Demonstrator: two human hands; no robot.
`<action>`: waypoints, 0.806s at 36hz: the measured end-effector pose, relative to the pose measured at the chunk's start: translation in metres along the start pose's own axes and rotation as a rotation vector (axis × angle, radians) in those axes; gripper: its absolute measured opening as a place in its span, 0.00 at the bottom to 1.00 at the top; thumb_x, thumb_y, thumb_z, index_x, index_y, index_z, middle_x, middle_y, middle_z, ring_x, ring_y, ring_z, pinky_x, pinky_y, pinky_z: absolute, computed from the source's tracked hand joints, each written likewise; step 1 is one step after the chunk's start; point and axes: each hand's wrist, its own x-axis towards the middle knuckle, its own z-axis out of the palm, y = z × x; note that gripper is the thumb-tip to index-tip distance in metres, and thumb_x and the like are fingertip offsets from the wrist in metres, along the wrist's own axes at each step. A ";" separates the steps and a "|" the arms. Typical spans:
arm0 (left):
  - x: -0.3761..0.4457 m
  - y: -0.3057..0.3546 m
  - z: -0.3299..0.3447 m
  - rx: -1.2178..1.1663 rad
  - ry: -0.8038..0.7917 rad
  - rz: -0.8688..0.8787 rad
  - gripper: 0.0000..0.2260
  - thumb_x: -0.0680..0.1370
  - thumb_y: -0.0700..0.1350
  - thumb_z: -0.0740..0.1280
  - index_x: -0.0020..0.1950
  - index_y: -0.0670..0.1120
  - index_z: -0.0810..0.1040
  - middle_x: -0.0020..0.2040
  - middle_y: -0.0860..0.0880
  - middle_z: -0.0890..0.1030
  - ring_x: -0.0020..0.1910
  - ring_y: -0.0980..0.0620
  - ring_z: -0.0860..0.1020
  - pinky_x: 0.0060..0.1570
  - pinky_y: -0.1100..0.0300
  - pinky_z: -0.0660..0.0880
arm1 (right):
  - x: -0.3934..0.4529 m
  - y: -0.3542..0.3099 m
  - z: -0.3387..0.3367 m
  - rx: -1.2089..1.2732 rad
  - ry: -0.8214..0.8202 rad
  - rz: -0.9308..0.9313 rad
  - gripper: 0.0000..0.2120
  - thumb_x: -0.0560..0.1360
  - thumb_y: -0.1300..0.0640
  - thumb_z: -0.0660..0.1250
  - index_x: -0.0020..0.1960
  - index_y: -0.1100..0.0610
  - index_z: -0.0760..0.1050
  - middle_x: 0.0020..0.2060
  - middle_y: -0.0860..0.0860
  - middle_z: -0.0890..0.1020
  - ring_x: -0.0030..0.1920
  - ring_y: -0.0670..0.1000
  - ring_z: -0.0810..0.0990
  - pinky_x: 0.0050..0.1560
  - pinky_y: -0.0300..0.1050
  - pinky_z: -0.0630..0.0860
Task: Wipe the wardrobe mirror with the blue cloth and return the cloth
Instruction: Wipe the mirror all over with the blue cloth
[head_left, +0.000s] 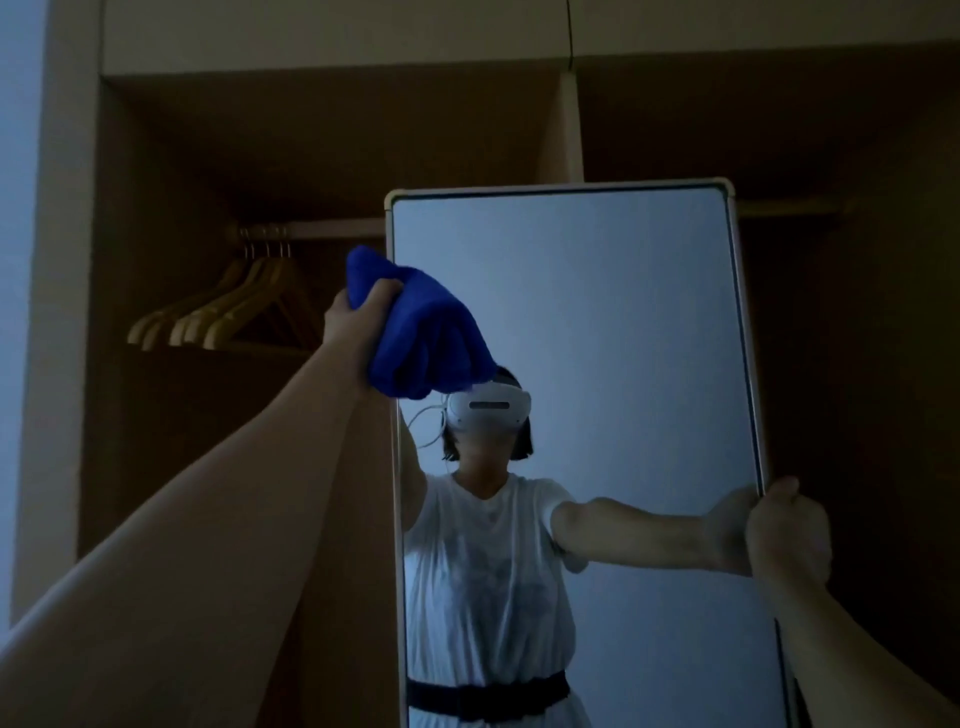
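Blue cloth (421, 338) bunched up, sitting against the upper left edge of the wardrobe mirror (597, 291), overlapping the frame. Left hand (358, 317) has its grip closed round the cloth; I see only the thumb side, the fingers are buried in the folds. Right hand (787, 535) curls round the mirror's right frame edge, fingers hidden behind it. Mirror bottom is cut off by the picture edge. The glass reflects a person in a white shirt with a headset; the cloth covers part of that reflection. Behind, an open wardrobe, very dim: wooden hangers (223, 306) on a rail (317, 228) at left, right compartment too dark to read.
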 end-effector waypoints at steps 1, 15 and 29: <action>-0.005 -0.008 -0.003 0.021 0.000 -0.014 0.21 0.76 0.52 0.66 0.66 0.48 0.66 0.54 0.45 0.76 0.52 0.44 0.78 0.55 0.48 0.75 | -0.001 -0.002 -0.001 -0.008 -0.004 -0.004 0.27 0.83 0.52 0.46 0.58 0.74 0.72 0.53 0.71 0.76 0.54 0.68 0.76 0.52 0.56 0.71; -0.071 -0.032 -0.027 -0.048 0.130 0.141 0.20 0.70 0.46 0.68 0.58 0.59 0.67 0.49 0.58 0.74 0.48 0.52 0.76 0.46 0.54 0.73 | -0.062 -0.081 -0.021 -0.080 0.177 -0.646 0.13 0.75 0.58 0.63 0.58 0.61 0.75 0.55 0.62 0.77 0.57 0.63 0.73 0.51 0.52 0.68; -0.104 0.027 0.001 -0.254 -0.455 -0.137 0.14 0.73 0.48 0.63 0.58 0.46 0.74 0.45 0.46 0.84 0.47 0.46 0.81 0.37 0.54 0.78 | -0.174 -0.199 -0.025 0.688 -1.427 -0.262 0.24 0.74 0.59 0.66 0.69 0.53 0.67 0.58 0.59 0.79 0.52 0.58 0.81 0.44 0.51 0.80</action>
